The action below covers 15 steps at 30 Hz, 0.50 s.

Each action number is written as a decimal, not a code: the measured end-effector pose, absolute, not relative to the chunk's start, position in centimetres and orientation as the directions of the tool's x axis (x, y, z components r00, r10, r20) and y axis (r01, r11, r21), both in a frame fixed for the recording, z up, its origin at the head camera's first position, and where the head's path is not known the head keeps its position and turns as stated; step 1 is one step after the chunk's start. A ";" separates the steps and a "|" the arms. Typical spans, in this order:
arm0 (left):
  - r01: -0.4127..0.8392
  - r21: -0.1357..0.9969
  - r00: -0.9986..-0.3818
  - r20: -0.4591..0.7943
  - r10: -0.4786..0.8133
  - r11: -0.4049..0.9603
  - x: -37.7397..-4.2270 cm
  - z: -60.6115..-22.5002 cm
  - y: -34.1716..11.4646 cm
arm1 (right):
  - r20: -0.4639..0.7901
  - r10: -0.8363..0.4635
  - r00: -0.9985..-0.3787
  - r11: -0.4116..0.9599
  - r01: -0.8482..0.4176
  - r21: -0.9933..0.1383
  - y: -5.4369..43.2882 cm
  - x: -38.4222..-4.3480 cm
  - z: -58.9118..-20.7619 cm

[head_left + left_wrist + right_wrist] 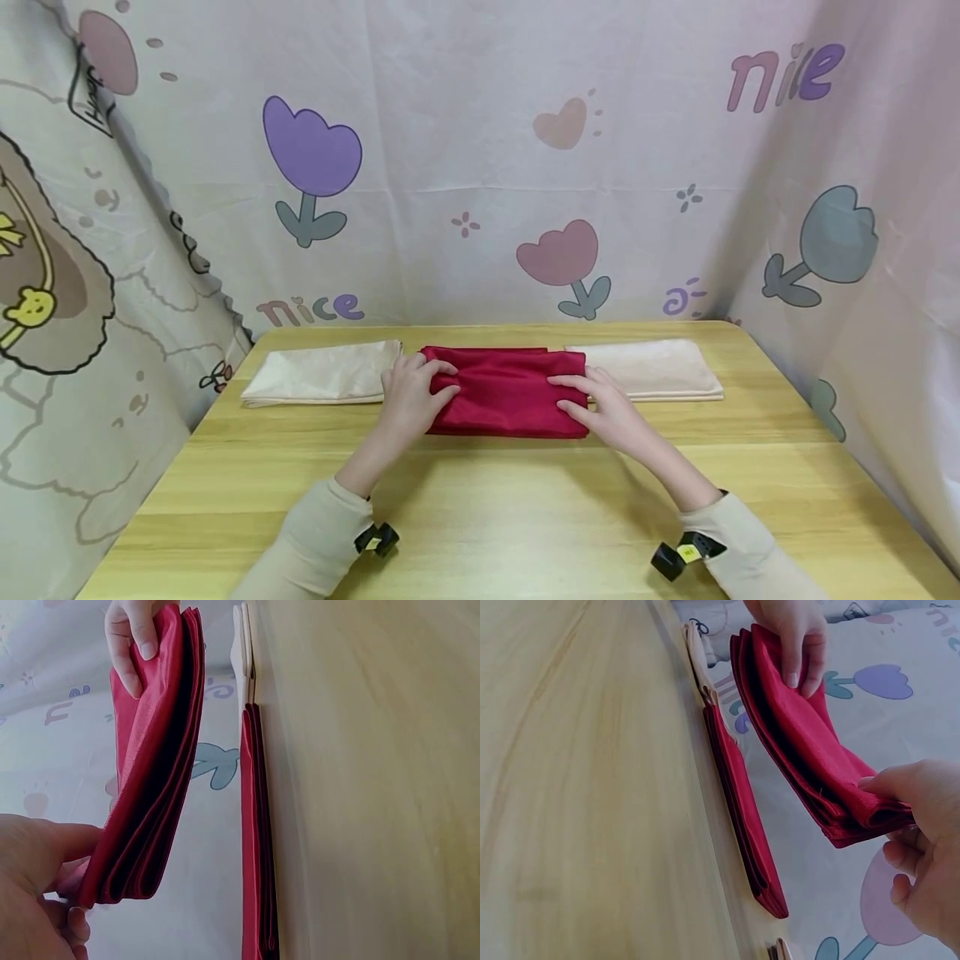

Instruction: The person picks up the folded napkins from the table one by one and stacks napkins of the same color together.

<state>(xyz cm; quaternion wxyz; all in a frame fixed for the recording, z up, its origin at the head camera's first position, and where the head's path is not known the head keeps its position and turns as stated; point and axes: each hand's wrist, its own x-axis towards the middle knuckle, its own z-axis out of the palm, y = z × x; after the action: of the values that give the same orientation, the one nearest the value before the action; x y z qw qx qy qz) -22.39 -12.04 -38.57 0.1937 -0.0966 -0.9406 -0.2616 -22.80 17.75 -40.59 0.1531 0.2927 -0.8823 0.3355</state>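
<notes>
A folded red satin cloth (510,392) is held up off the table between both hands. At its left end, my left hand (407,398) grips the layers, thumb on the upper face and fingers underneath. My right hand (613,414) pinches the right end in the same way. Seen from the left wrist, the layers of the raised cloth (154,750) hang a little apart along the near edge. Below it a second folded red cloth (739,814) lies flat on the table; in the head view the raised cloth mostly hides it.
On the wooden table (480,517), a folded cream cloth (322,375) lies left of the red ones and another cream cloth (645,369) lies to the right. A printed curtain (435,150) hangs behind the table and along both sides.
</notes>
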 end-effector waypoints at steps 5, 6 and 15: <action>0.281 0.446 -0.905 0.417 0.081 0.850 -22.8 -38.7 -12.1 | 0.453 -0.407 -0.793 0.604 -0.605 -0.518 17.5 -23.1 -40.6; 0.280 0.445 -0.905 0.418 0.079 0.851 -22.9 -38.7 -12.1 | 0.450 -0.406 -0.796 0.606 -0.603 -0.519 17.5 -23.2 -40.6; 0.270 0.447 -0.912 0.403 0.077 0.852 -23.9 -38.7 -12.2 | 0.439 -0.389 -0.810 0.614 -0.583 -0.532 17.1 -24.5 -40.6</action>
<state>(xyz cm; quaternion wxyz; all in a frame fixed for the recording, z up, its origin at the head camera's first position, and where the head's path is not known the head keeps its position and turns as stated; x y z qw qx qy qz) -23.91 -12.24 -38.66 0.1888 -0.0921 -0.9437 -0.2555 -24.45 17.10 -40.62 0.1413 0.2742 -0.8871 0.3435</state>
